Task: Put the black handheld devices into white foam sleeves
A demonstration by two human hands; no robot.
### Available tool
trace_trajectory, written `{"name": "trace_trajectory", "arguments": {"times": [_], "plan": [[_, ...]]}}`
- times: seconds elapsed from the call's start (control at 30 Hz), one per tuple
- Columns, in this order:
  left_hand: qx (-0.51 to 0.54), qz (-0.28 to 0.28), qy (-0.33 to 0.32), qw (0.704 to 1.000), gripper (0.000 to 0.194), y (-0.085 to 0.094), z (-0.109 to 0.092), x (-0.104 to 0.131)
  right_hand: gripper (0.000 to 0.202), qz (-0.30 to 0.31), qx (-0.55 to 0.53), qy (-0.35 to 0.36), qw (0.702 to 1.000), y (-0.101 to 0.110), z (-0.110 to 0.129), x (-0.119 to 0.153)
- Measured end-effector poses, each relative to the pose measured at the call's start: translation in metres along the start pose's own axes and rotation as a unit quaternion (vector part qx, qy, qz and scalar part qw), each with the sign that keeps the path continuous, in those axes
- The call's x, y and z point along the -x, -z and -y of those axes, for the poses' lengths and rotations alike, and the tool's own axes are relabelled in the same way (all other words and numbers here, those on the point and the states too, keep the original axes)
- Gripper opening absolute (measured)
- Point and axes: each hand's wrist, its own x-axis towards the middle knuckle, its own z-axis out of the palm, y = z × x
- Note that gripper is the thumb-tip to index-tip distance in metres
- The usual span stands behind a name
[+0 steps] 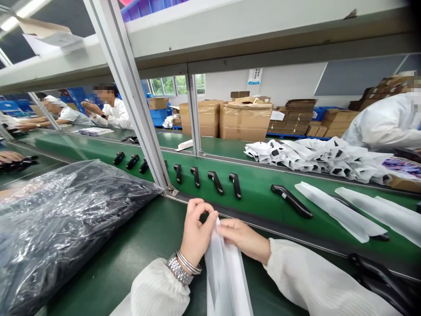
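A long, whitish translucent plastic sleeve bag [226, 281] hangs down from my fingers over the green bench. My left hand [197, 230] pinches its top end between thumb and fingers; a watch and bangles circle that wrist. From the other side my right hand [245, 237] grips the same end, its fingertips partly hidden behind the plastic. Beyond my hands, black curved handle-like parts [215, 182] lie spaced along the green conveyor belt [256, 206]. To the right, a larger black handle-like part [291, 201] lies beside a part in a white sleeve [340, 210].
A big clear bag of dark items [79, 219] covers the bench at left. A metal post [131, 87] rises ahead, under an overhead shelf [246, 35]. Wrapped white packets [315, 156] are heaped across the belt. Black parts [381, 276] lie near my right sleeve. Co-workers sit beyond.
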Motion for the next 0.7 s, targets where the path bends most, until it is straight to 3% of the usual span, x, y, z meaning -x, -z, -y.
{"name": "trace_trajectory", "arguments": {"times": [0.07, 0.13, 0.17, 0.23, 0.3, 0.33, 0.4, 0.47, 0.6, 0.7], "plan": [[-0.003, 0.011, 0.019, 1.0, 0.014, 0.003, 0.01, -0.003, 0.03, -0.005, -0.011, -0.01, 1.0, 0.004, 0.007, 0.002], [-0.046, 0.049, 0.038, 0.997, 0.014, 0.008, 0.021, -0.004, 0.033, -0.103, 0.056, 0.042, 0.992, 0.023, 0.023, 0.003], [-0.083, 0.072, 0.049, 0.993, 0.013, 0.012, 0.025, -0.004, 0.035, -0.17, 0.133, 0.072, 0.974, 0.036, 0.033, 0.003], [-0.167, 0.122, 0.068, 0.976, 0.014, 0.017, 0.032, -0.003, 0.035, -0.292, 0.324, 0.11, 0.893, 0.068, 0.053, -0.001], [-0.228, 0.17, 0.07, 0.956, 0.02, 0.02, 0.034, -0.001, 0.028, -0.35, 0.462, 0.113, 0.807, 0.095, 0.068, -0.01], [-0.243, 0.189, 0.062, 0.95, 0.021, 0.02, 0.034, 0.001, 0.023, -0.358, 0.495, 0.109, 0.784, 0.104, 0.071, -0.017], [-0.249, 0.209, 0.038, 0.945, 0.016, 0.017, 0.033, 0.002, 0.015, -0.344, 0.506, 0.102, 0.785, 0.11, 0.07, -0.036], [-0.244, 0.211, 0.018, 0.946, 0.007, 0.012, 0.032, 0.004, 0.019, -0.32, 0.507, 0.087, 0.796, 0.104, 0.06, -0.06], [-0.245, 0.194, -0.006, 0.95, 0.024, 0.006, 0.031, 0.008, 0.039, -0.306, 0.465, 0.049, 0.83, 0.089, 0.034, -0.104], [-0.248, 0.185, -0.024, 0.951, 0.027, 0.007, 0.031, 0.009, 0.05, -0.307, 0.397, 0.038, 0.864, 0.089, 0.023, -0.119]]}}
